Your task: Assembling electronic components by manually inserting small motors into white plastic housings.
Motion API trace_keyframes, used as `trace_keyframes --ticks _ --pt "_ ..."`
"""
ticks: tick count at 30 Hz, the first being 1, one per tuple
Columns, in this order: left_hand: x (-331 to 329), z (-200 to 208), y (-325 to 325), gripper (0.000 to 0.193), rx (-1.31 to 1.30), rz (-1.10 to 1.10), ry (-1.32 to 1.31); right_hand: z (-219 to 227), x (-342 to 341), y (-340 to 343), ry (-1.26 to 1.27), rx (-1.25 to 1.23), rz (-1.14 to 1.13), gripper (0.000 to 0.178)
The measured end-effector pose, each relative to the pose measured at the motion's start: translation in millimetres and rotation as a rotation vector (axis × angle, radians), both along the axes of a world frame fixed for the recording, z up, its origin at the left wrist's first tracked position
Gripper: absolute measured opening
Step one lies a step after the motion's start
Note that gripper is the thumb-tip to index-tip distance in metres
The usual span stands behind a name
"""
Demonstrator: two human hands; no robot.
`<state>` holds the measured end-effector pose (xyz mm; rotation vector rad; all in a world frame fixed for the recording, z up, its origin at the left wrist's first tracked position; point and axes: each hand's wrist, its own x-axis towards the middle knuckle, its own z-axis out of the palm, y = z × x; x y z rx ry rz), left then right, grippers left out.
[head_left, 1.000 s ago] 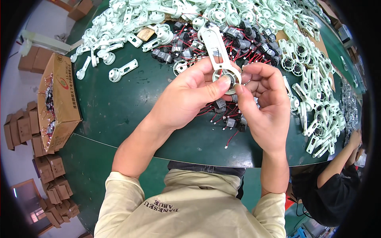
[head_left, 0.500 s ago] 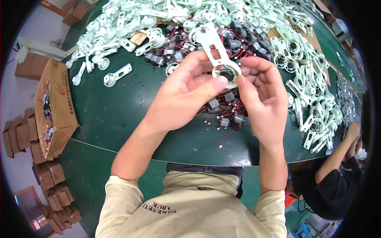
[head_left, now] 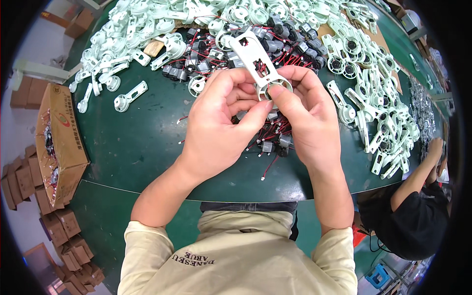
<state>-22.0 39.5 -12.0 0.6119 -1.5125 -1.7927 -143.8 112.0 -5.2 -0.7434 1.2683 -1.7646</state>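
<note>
Between my two hands is a pale green plastic housing (head_left: 250, 54), its slotted arm pointing up and away and its round ring end nearest me. My left hand (head_left: 211, 128) is closed, fingers and thumb gripping the ring's left side. On the right side, my right hand (head_left: 317, 120) grips the ring with its thumb pressed over the opening, which hides what sits inside. Just beyond and beneath the hands lies a pile of small grey motors (head_left: 201, 54) with red and black wires. Several of these motors (head_left: 268, 146) also lie nearer to me, partly covered by my hands.
Pale green housings (head_left: 142, 29) heap along the far side; others with black round inserts (head_left: 351, 46) lie at right. A lone housing (head_left: 130, 96) rests at left. A cardboard box (head_left: 69, 147) of wired parts stands left. Another person's arm (head_left: 418, 174) reaches in at right.
My right thumb has moved over the ring's opening, covering the black round part that showed there before. The view has shifted slightly, and both hands still hold the housing.
</note>
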Motion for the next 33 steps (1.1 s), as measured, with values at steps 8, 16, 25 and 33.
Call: trace_keyframes --ticks 8,16,25,33 --pt "-2 -5 -1 0.028 -0.229 0.053 -0.074 -4 0 -1 0.019 0.042 -0.037 0.023" --pt "4 1 -6 0.028 -0.123 0.012 -0.067 -2 -2 -3 -0.1 0.052 0.08 0.024" --pt "10 8 -12 0.034 -0.004 -0.063 0.011 -1 -2 1 -0.023 -0.038 0.176 0.026" --pt "12 0 -12 0.035 -0.268 0.016 -0.12 -1 7 2 0.15 -0.043 0.156 0.021"
